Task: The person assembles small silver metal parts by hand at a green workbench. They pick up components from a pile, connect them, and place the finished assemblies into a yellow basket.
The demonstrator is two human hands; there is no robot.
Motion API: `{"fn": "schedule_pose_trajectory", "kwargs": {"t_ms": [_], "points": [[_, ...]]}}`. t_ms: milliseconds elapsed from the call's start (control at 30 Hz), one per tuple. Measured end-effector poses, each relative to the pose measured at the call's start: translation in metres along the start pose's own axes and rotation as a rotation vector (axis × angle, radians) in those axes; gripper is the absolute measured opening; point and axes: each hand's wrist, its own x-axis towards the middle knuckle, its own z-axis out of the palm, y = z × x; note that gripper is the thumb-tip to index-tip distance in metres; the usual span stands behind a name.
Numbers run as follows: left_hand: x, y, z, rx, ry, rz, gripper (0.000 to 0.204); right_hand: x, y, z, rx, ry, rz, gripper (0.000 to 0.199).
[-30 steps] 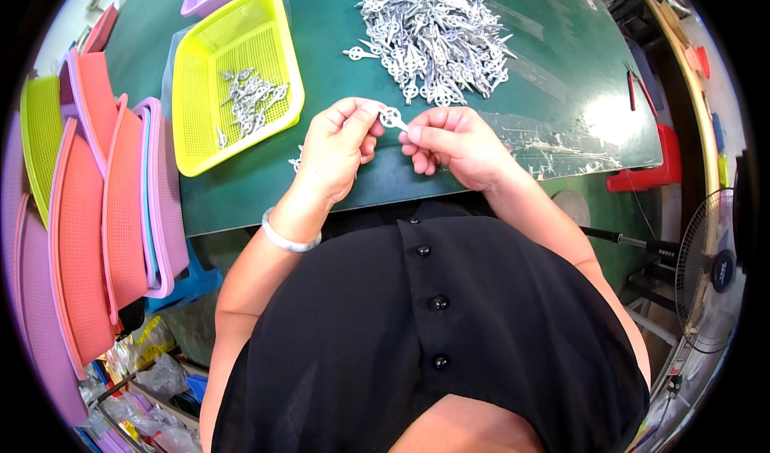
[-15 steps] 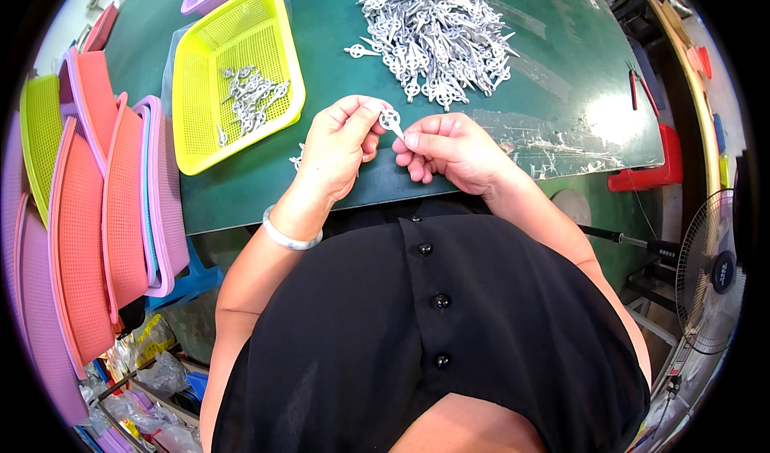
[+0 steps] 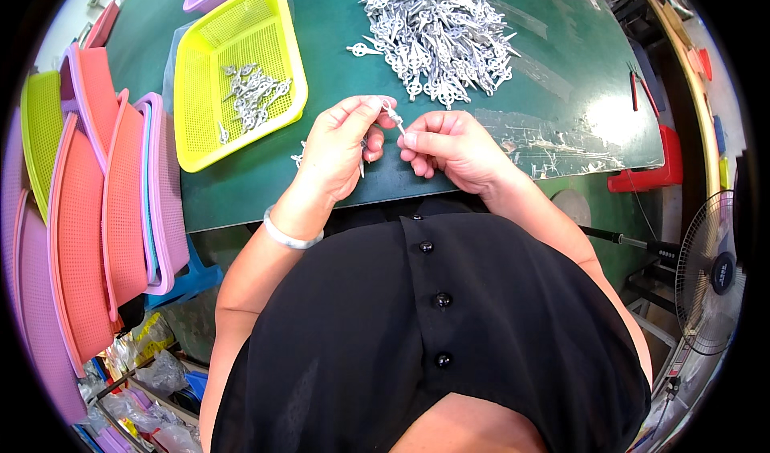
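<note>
Both hands, left hand [image 3: 341,152] and right hand [image 3: 449,144], pinch one small metal piece [image 3: 393,116] between their fingers. A pile of metal pieces [image 3: 437,32] lies beyond on the tabletop [image 3: 561,92].

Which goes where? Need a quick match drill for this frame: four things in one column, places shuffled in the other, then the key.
Things:
1. yellow basket
2. big pile of silvery parts
3. stack of pink and orange baskets
4. small silvery part

Places:
A. pinched between the left hand and the right hand
B. standing on edge off the left side of the green table
C. on the table, left of the hands, with a few parts inside
D. loose on the table beyond the hands

Pairs: 1-C, 2-D, 3-B, 4-A
</note>
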Motion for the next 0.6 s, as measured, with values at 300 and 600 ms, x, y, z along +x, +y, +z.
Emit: {"fn": "schedule_pose_trajectory", "kwargs": {"t_ms": [300,600], "points": [[0.001,-0.002,-0.003,-0.098,-0.024,-0.08,0.022,0.0,-0.005,0.002,-0.313,0.088,-0.104,0.013],[0.002,0.001,-0.006,-0.211,0.072,-0.151,0.018,0.022,-0.012,-0.01,-1.6,0.502,-0.833,0.01]]}}
